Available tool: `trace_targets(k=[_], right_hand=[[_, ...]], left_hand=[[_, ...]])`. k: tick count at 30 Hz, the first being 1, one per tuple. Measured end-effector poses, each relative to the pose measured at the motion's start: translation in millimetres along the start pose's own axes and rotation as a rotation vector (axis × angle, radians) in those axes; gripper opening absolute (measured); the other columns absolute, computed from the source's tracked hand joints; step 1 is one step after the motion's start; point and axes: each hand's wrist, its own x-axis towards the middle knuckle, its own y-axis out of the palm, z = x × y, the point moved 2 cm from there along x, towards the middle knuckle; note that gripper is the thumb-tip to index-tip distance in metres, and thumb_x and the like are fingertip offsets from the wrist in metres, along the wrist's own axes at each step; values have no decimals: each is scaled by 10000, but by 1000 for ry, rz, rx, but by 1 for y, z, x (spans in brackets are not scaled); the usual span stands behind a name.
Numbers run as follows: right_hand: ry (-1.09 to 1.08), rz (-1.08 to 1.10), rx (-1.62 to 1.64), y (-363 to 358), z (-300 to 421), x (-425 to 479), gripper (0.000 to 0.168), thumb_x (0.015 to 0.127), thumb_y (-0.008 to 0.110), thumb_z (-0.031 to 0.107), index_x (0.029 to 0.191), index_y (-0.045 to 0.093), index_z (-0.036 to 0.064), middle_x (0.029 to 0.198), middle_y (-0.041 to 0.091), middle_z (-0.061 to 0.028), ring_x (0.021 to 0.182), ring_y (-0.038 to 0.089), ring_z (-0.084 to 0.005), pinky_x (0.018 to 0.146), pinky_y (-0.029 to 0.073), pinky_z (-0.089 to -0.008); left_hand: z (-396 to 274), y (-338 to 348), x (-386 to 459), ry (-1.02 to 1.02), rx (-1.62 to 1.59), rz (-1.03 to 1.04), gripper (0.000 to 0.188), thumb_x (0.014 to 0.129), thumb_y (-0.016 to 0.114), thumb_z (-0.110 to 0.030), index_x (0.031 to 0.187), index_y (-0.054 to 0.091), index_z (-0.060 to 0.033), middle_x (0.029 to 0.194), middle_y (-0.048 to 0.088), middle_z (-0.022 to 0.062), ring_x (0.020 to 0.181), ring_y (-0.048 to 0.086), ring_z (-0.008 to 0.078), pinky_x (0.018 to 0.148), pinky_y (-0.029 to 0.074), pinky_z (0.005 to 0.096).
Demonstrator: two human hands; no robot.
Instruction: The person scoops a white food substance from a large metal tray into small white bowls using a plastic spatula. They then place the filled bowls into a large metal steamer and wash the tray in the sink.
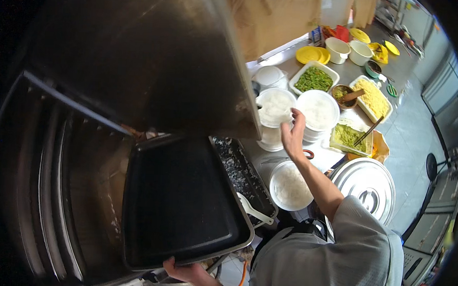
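Note:
My left hand (183,270) grips the near rim of a large black rectangular tray (184,202), which looks bare inside and reaches partly into a dark metal cabinet (92,190). My right hand (293,136) is held over the worktop between two stacks of round plastic tubs, its thumb apart from curled fingers. Close to those fingertips is the left tub of white rice (274,106); I cannot tell whether they touch it. On the other side stands a second stacked rice tub (318,109). Below my right forearm sits another rice tub (290,185).
A dark metal door or panel (148,59) fills the upper left. A rice-specked black tray (235,170) carries a white paddle (254,211). Nearby are a lidded steel pot (365,187), chopped greens (314,79), yellow shreds (371,97) and green mash with chopsticks (350,137).

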Motion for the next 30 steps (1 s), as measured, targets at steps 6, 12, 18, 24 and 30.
trace_targets(k=[6, 12, 18, 24, 30], right_hand=[[646, -59, 359, 4, -13, -3, 595, 771, 727, 213, 1182, 400, -65, 1000, 499, -116, 874, 480, -165, 776, 437, -308], [1128, -70, 739, 30, -45, -1, 707, 766, 784, 274, 1196, 371, -106, 887, 567, -163, 607, 562, -193, 478, 492, -317], [1239, -50, 839, 44, -21, 14, 424, 772, 760, 163, 1000, 508, -91, 774, 558, -142, 627, 563, -204, 484, 512, -348], [1359, -68, 629, 39, -4, 22, 521, 771, 749, 210, 1113, 513, -104, 890, 598, -184, 678, 589, -258, 518, 524, -388], [1170, -8, 417, 47, -18, 23, 535, 707, 759, 209, 1116, 554, -68, 1053, 593, -214, 914, 611, -282, 709, 516, -427]], left_hand=[[13, -10, 1, -16, 59, -107, 433, 712, 514, -334, 1055, 585, -79, 1018, 546, 83, 942, 519, 234, 753, 405, 453], [17, -12, 5, 46, 113, -29, 530, 743, 521, -392, 1161, 555, -68, 1128, 541, 124, 967, 532, 273, 736, 406, 480], [-3, -3, -11, -42, -39, -167, 112, 590, 574, -168, 671, 583, -91, 865, 583, 126, 788, 540, 277, 703, 442, 423], [-4, 3, -17, -19, -23, -64, 220, 634, 620, -215, 746, 569, -33, 863, 570, 153, 754, 531, 300, 704, 454, 418], [23, -35, 19, -5, 137, -62, 633, 706, 554, -426, 1203, 525, -34, 1192, 507, 149, 1034, 489, 292, 817, 393, 464]])
